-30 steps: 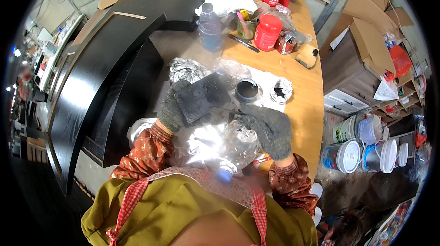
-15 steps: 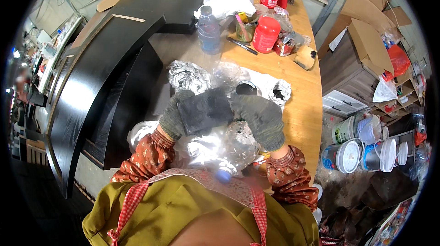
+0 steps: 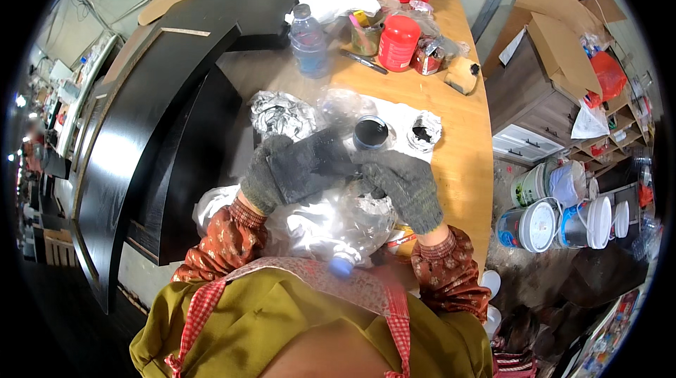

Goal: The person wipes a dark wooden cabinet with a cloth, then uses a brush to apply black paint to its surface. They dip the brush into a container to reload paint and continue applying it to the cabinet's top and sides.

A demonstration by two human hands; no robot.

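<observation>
In my gloved left hand [image 3: 262, 179] is a flat black rectangular piece [image 3: 310, 165], gripped by its left side and tilted over the table. My gloved right hand [image 3: 407, 191] is closed at the right end of this piece. Its fingers curl there, and what they hold, if anything, is hidden. Beneath the hands lie crumpled clear plastic and white wrapping [image 3: 303, 226]. A clear plastic bottle with a blue cap [image 3: 341, 266] points toward me. Just beyond the hands stand an open can of dark liquid [image 3: 371, 133] and a foil-wrapped container with a dark inside [image 3: 424, 131].
Large black curved panels [image 3: 151, 110] fill the left. Crumpled foil [image 3: 282, 116] sits beyond my left hand. Farther back on the wooden table [image 3: 461, 188] are a bottle of bluish liquid [image 3: 308, 47], a red jar [image 3: 398, 43] and a black pen [image 3: 364, 62]. Lidded buckets [image 3: 535, 226] stand at right.
My right hand has shifted slightly down, its fingers now curled lower at the black piece's end. The can's opening shows more fully. The view has shifted slightly.
</observation>
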